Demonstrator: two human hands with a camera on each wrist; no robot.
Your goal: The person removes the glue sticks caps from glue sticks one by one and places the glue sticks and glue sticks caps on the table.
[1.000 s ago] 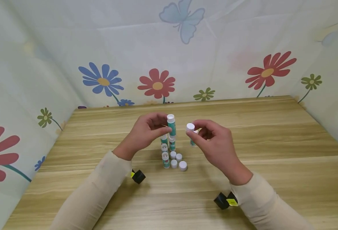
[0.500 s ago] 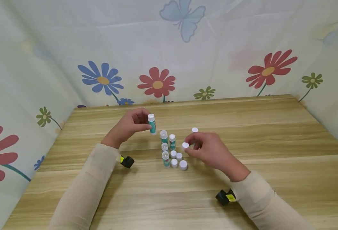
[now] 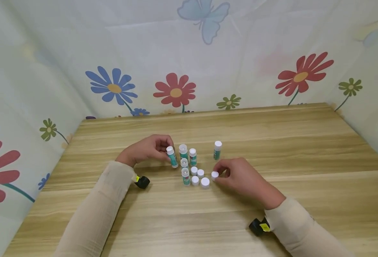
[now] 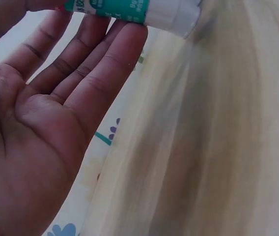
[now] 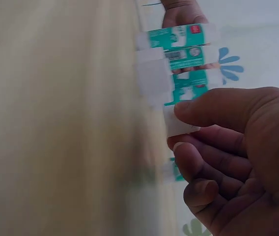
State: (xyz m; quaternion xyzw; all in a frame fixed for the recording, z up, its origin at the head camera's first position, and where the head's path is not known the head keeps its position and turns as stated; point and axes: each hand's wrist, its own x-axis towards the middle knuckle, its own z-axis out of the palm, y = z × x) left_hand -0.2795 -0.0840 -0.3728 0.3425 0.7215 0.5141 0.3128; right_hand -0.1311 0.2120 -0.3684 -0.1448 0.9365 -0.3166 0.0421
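Observation:
My left hand (image 3: 148, 148) grips a green-and-white glue stick (image 3: 172, 157), slightly tilted and low over the table, left of a group of uncapped glue sticks (image 3: 185, 177). Thumb and fingers hold that glue stick (image 4: 120, 11) by its body in the left wrist view, its white end pointing right. Between thumb and index finger, my right hand (image 3: 242, 178) pinches a white cap (image 3: 214, 175) close over the table. The same cap (image 5: 179, 121) shows in the right wrist view, overlapping the glue sticks behind. Several loose white caps (image 3: 205, 183) lie between the group and my right hand.
A single glue stick with a white cap (image 3: 217, 150) stands apart, behind my right hand. The wooden table (image 3: 292, 142) meets a flower-print curtain (image 3: 240, 64) at the back. Black wrist cameras (image 3: 142, 182) jut from both sleeves.
My left hand has carried the glue stick left, away from the cap, then lowered it beside the group. The right hand has brought the cap down to near the loose caps.

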